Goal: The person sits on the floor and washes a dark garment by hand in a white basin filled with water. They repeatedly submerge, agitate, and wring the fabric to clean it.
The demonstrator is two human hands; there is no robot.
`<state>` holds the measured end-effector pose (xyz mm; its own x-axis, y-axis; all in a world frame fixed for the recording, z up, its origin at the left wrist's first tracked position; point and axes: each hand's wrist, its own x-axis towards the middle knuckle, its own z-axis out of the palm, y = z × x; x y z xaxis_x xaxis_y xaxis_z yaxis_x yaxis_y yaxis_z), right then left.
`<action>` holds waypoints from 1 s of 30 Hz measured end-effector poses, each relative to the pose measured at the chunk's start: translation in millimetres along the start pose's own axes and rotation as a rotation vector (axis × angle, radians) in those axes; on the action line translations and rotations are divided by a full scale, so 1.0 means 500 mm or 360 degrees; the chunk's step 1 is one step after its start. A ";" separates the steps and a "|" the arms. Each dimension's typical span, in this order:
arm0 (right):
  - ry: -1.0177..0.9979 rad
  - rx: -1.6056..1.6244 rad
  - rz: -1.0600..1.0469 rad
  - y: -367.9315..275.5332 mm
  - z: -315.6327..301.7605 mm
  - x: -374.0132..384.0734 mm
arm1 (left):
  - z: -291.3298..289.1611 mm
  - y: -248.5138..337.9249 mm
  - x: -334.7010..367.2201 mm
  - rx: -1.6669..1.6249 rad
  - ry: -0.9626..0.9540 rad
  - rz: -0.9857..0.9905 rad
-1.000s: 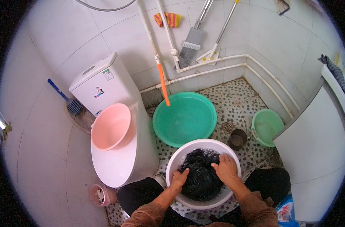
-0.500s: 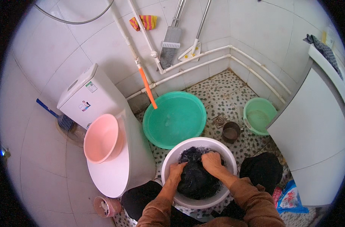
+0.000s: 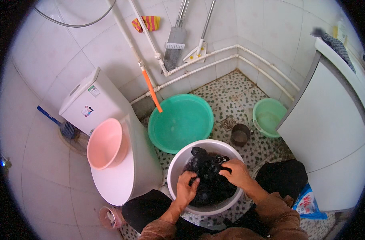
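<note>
A black wet cloth (image 3: 209,192) lies bunched in dark water inside a white basin (image 3: 175,166) on the floor between my knees. One lump of it rises toward the basin's far side. My left hand (image 3: 186,189) is at the cloth's left side, its fingers and thumb curled round a fold. On the right, my right hand (image 3: 237,173) grips another part, fingers bent and thumb pressed in. The fingertips of both hands are partly hidden in the dark fabric.
Beyond the basin stands a green tub (image 3: 178,140) under an orange hose (image 3: 152,92). A brown cup (image 3: 240,135) and a light-green bucket (image 3: 266,120) are at the right. A pink basin (image 3: 104,144) rests on the toilet lid (image 3: 110,186). A blue packet (image 3: 308,204) lies by the cabinet (image 3: 330,132).
The cloth has shifted, with a lump now raised at the far side. My right hand has moved slightly right and my hold on the cloth looks looser. The view has tilted a little.
</note>
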<state>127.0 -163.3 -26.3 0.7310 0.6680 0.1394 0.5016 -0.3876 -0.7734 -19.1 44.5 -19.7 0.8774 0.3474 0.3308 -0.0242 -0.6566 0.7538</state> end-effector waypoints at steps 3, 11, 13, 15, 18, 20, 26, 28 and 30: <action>0.0174 0.0310 -0.0018 0.013 0.009 -0.019 | -0.008 0.019 -0.021 0.0110 -0.0182 0.0312; -0.0202 -0.0249 0.0147 0.010 0.100 -0.022 | 0.035 -0.003 -0.033 0.0300 -0.0345 0.0150; -0.0217 -0.0498 0.0098 -0.006 0.130 -0.006 | 0.055 -0.034 -0.023 0.0376 -0.0458 -0.0160; -0.0169 -0.0692 0.0038 -0.003 0.154 0.015 | 0.080 -0.063 0.001 0.0488 -0.0567 -0.0400; -0.0091 -0.0739 -0.0043 -0.003 0.173 0.062 | 0.093 -0.079 0.049 0.0575 -0.0659 -0.0600; -0.0170 -0.0801 0.0020 0.003 0.191 0.085 | 0.095 -0.089 0.071 0.0545 -0.0690 -0.0756; 0.0084 -0.0928 -0.0070 0.033 0.214 0.101 | 0.114 -0.133 0.108 0.0348 -0.0519 -0.1053; 0.0059 -0.0805 0.0024 0.035 0.213 0.099 | 0.119 -0.157 0.114 0.0102 -0.0379 -0.1113; 0.0151 -0.0716 0.0025 0.022 0.214 0.105 | 0.138 -0.218 0.097 -0.0243 -0.0268 -0.1219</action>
<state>121.4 -64.1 -93.6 0.7689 0.6066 0.2022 0.6257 -0.6487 -0.4333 59.0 86.6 -125.0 0.7370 0.5510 -0.3916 0.5600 -0.1732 0.8102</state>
